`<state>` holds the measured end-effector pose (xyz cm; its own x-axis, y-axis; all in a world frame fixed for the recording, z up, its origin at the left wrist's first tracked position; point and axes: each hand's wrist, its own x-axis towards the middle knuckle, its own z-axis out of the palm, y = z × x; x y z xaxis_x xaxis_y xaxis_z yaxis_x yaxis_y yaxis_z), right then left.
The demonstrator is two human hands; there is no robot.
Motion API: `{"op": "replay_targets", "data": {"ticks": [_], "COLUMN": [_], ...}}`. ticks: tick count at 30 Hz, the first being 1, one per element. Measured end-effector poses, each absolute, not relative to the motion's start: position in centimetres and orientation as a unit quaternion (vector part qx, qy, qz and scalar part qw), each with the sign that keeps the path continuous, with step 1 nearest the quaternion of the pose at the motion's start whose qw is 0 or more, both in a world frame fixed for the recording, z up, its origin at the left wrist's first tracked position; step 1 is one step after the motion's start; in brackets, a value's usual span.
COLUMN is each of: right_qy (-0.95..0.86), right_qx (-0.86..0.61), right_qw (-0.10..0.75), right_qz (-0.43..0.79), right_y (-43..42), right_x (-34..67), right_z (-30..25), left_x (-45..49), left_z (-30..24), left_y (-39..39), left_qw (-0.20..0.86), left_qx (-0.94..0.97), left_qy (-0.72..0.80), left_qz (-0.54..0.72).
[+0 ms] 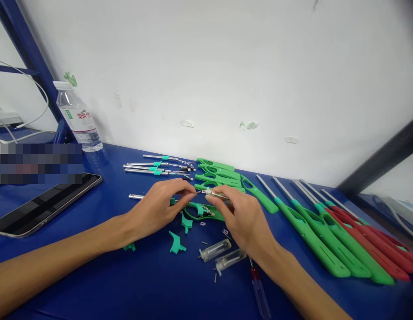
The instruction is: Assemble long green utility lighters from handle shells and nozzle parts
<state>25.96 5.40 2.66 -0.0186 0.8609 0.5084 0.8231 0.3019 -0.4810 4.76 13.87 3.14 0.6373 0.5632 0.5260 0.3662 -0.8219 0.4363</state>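
Observation:
My right hand (244, 218) grips a small clear lighter fuel tank (220, 194), its nozzle end pointing left. Facing that nozzle, the fingertips of my left hand (161, 202) are pinched together, and a thin bit shows at their tips, too small to name. A small pale clip (203, 191) sits between the fingertips and the tank. Below both hands lies an open green lighter shell (216, 214) with a teal trigger and wires in it, partly hidden. Two more clear tanks (216, 250) rest near my right wrist, beside several tiny screws and clips.
Loose teal triggers (176, 242) lie in front. Behind are metal lighter tubes with wires (144, 166) and green shell halves (223, 171). Assembled green lighters (313, 240) and red lighters (369, 240) line the right. A screwdriver (260, 293), phone (49, 202) and water bottle (78, 118) are around.

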Motion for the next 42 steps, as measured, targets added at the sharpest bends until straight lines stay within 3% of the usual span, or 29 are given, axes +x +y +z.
{"op": "replay_targets", "data": {"ticks": [42], "right_qy": [-0.733], "right_qx": [-0.567], "right_qw": [0.375], "right_qz": [0.01], "right_y": [5.15], "right_x": [25.97], "right_z": [2.52], "left_x": [4.43], "left_z": [2.76], "left_y": [14.05], "left_qw": [0.125], "left_qx": [0.904], "left_qy": [0.218], "left_qz": [0.345]}}
